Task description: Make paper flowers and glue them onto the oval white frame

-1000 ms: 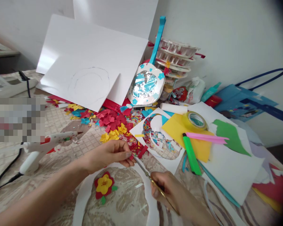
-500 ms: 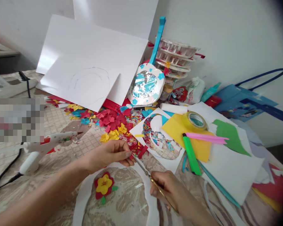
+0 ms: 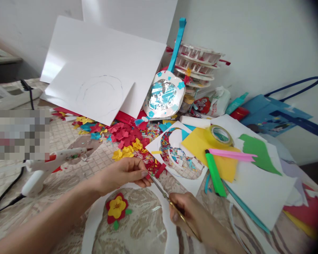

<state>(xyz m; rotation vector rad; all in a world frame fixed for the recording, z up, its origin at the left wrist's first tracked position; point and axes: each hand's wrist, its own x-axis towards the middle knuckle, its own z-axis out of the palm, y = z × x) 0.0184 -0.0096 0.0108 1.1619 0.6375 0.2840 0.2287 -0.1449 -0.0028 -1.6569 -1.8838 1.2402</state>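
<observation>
My left hand (image 3: 131,171) is closed in a pinch on a small red piece of paper (image 3: 148,176), mostly hidden by the fingers. Scissors (image 3: 164,194) with gold handles sit in my right hand (image 3: 187,210), their blade tips reaching the red piece at my left fingertips. Below both hands lies a wavy white paper frame (image 3: 169,220) with a clear sheet (image 3: 140,229) across its opening. On the sheet's upper left is a red and yellow paper flower (image 3: 117,209) with green leaves.
A glue gun (image 3: 42,169) with a black cord lies at left. Beyond my hands are red paper flowers (image 3: 127,135) and yellow ones (image 3: 127,151). At right are a green marker (image 3: 216,174), yellow tape (image 3: 219,135) and paper sheets. A decorated round fan (image 3: 164,93) leans at the back.
Almost nothing differs. Both hands keep their places, with the scissors' tips still at the red paper.
</observation>
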